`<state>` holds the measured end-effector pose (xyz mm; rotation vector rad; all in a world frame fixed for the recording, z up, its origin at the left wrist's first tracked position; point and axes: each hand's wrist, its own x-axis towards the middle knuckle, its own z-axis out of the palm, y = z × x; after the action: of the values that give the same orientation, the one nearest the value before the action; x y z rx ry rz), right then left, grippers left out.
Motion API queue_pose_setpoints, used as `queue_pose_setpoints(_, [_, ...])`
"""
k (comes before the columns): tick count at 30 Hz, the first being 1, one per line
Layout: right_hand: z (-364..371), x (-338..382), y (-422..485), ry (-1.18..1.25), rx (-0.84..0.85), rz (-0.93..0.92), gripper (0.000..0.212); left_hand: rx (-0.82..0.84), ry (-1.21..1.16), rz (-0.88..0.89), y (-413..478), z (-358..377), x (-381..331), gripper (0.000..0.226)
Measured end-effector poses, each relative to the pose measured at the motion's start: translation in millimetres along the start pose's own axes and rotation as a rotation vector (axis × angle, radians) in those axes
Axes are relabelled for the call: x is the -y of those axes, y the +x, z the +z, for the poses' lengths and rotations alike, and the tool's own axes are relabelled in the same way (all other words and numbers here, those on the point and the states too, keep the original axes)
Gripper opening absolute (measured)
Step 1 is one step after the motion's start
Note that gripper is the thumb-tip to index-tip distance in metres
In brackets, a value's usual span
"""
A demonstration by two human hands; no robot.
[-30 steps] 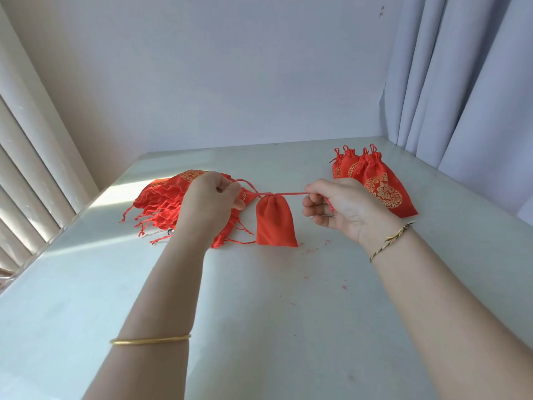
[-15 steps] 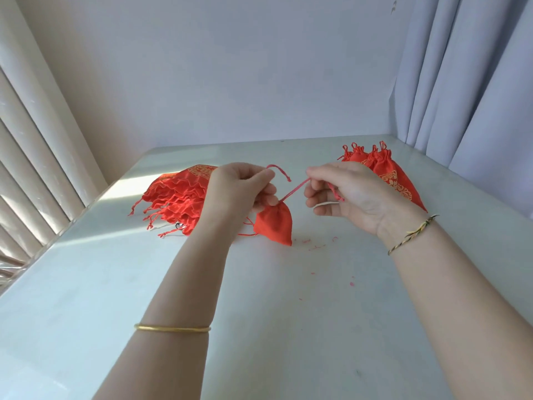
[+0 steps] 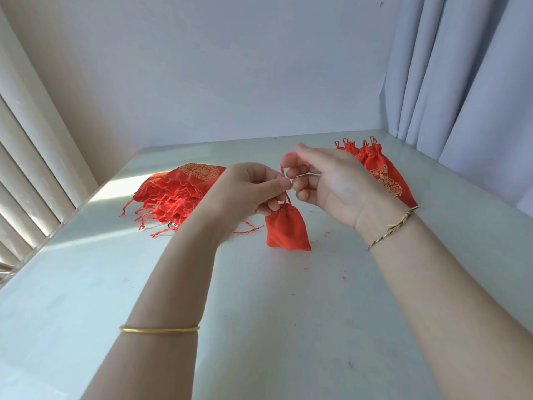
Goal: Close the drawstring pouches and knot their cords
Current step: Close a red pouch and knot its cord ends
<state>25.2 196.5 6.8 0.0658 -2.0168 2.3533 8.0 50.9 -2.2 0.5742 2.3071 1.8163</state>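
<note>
Pale table (image 3: 259, 327) with a heap of open red pouches (image 3: 173, 194) left, cinched pouches (image 3: 380, 174) right, red specks (image 3: 327, 234) between

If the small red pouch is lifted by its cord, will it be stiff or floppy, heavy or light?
The small red pouch is probably floppy: its cloth gathers in folds at the neck. Likely light, since the left hand and right hand pinch only its thin cord. It may swing.

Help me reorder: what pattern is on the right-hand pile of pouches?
The pile of pouches shows gold ornamental print on red; head view.
</note>
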Motion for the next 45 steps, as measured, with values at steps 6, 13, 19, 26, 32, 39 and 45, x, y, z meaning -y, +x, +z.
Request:
queue_pose_setpoints(6, [-4.0, -8.1, 1.9, 0.116, 0.081, 0.233, 0.031, -0.049, -0.107, -0.027, 0.5, 0.5, -0.8, 0.014])
queue_pose_setpoints(13, [-5.8, -10.7, 1.7, -0.067, -0.008, 0.076, 0.020, -0.171, -0.135, -0.074, 1.7, -2.5, 2.0, 0.013])
queue_pose_setpoints(19, [-3.7, -15.7, 3.5, -0.290, 0.073, -0.135, 0.016, -0.209, -0.168, -0.098, 1.4, -1.9, 0.9, 0.012])
queue_pose_setpoints(26, [4.4, -24.8, 8.6, -0.522, -0.058, -0.377, 0.016, -0.249, -0.134, -0.087, 1.8, -1.2, 1.6, 0.015])
queue_pose_setpoints(32, [9.8, -29.3, 6.1, -0.858, -0.160, -0.658, 0.003, -0.277, -0.154, -0.092, 3.2, -2.9, 2.9, 0.011])
queue_pose_setpoints(39, [6.3, -33.5, 9.9, -0.924, -0.183, -0.658, 0.009, -0.295, -0.154, -0.095, 2.4, -5.2, -4.7, 0.021])
queue_pose_setpoints(45, [8.1, -37.2, 7.9, -0.433, -0.153, -0.312, 0.012, -0.316, -0.038, -0.068, 0.2, 1.2, -7.5, 0.033])
